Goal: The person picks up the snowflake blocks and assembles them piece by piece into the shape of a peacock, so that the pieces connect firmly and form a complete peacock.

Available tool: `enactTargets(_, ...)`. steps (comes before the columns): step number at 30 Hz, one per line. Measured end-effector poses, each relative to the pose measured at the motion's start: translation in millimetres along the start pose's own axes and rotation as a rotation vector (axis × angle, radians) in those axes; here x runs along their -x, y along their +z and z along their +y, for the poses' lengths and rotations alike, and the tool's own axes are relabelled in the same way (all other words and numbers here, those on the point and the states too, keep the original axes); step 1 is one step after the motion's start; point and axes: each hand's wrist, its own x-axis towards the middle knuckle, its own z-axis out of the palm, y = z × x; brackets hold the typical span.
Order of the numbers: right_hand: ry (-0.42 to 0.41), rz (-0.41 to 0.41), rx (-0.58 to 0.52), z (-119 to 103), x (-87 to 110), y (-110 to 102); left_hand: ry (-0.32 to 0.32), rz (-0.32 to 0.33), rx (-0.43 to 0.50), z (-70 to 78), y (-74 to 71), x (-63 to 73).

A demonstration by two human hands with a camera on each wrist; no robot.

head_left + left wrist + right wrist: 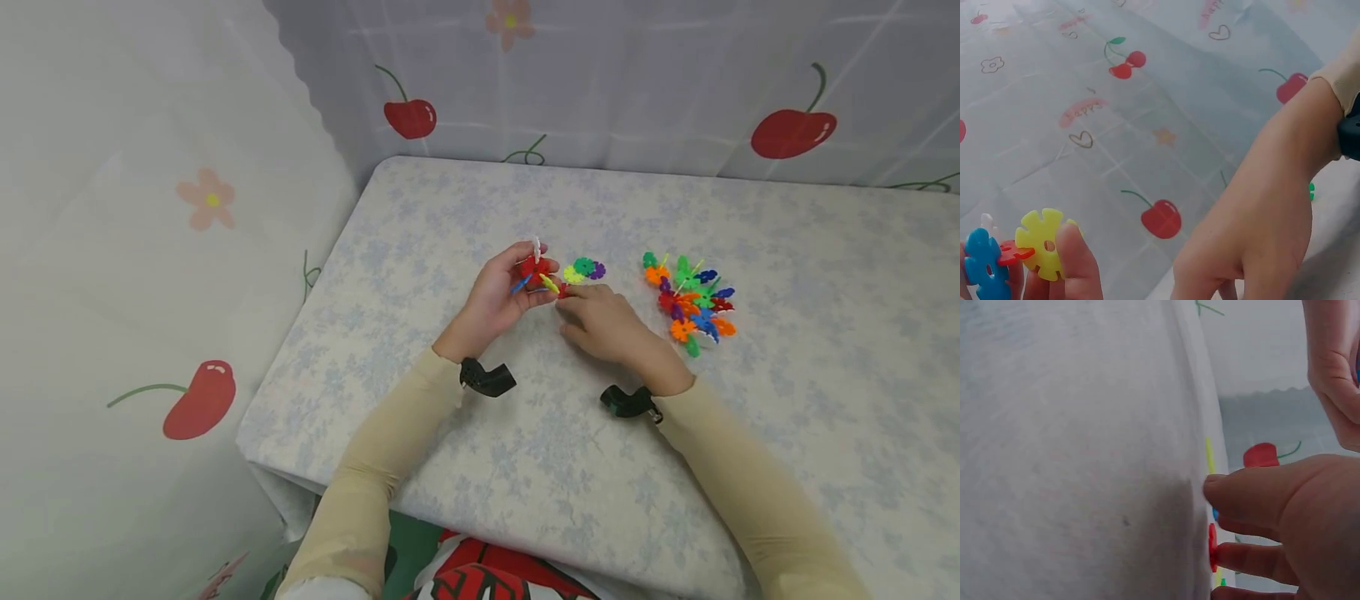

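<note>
My left hand [495, 293] holds a small joined cluster of flower-shaped plastic snowflake discs above the table. A red disc [531, 267] sits at its middle, with a white disc [537, 248], a blue disc [987, 265] and a yellow disc [1041, 244] slotted around it. The left thumb presses against the yellow one in the left wrist view. Just to the right, my right hand [609, 323] reaches down to the tabletop. Its fingertips touch a loose red disc [1212, 548], and the thumb stands apart from that disc.
Beyond the right hand lie a few loose discs, among them a green disc [584, 267] and a purple disc [597, 271]. Farther right is a larger pile of multicoloured discs [690, 302]. A patterned cloth covers the table [442, 217]; printed curtains [622, 92] hang behind and left.
</note>
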Motion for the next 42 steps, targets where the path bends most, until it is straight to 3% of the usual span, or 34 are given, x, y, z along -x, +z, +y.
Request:
enactTargets(3,0.029,0.018,0.056,-0.9,-0.7,4.1,0.020,-0.012,-0.050,-0.1,2.2,2.5)
enactTargets(9,0.075,-0.044,0.142,-4.8,-0.1,8.1,0.039,-0.023,-0.083,-1.0,5.2,7.1)
enactTargets(13,0.069,0.007,0.132,-5.0,0.2,9.1,0.066,-0.013,-0.104,-1.9,6.7,9.5)
enactTargets(17,0.075,0.027,0.038,-3.6,1.3,4.9,0.090,-0.006,-0.122,-2.3,7.3,11.0)
enactTargets(23,0.251,-0.115,-0.151,8.7,5.0,-9.6,0.105,-0.032,-0.157,-2.9,9.6,13.8)
enactTargets(27,0.276,-0.126,-0.236,12.8,12.0,-24.3,0.133,-0.052,-0.172,-3.7,12.8,16.6)
enactTargets(30,0.244,-0.004,-0.326,7.6,21.4,-39.0,0.158,-0.068,-0.177,-5.6,14.0,18.8)
enactTargets(32,0.208,0.158,-0.391,0.9,28.7,-49.5,0.175,-0.078,-0.187,-6.3,15.3,20.3)
enactTargets(35,0.068,0.456,-0.418,-10.4,38.3,-59.9,0.192,-0.086,-0.203,-6.8,18.0,23.2)
enactTargets(38,-0.129,0.682,-0.313,-21.0,43.2,-63.7,0.196,-0.095,-0.208,-7.0,21.1,26.2)
enactTargets(42,-0.298,0.832,-0.198,-30.5,43.9,-63.3,0.206,-0.106,-0.209,-7.2,23.9,29.9)
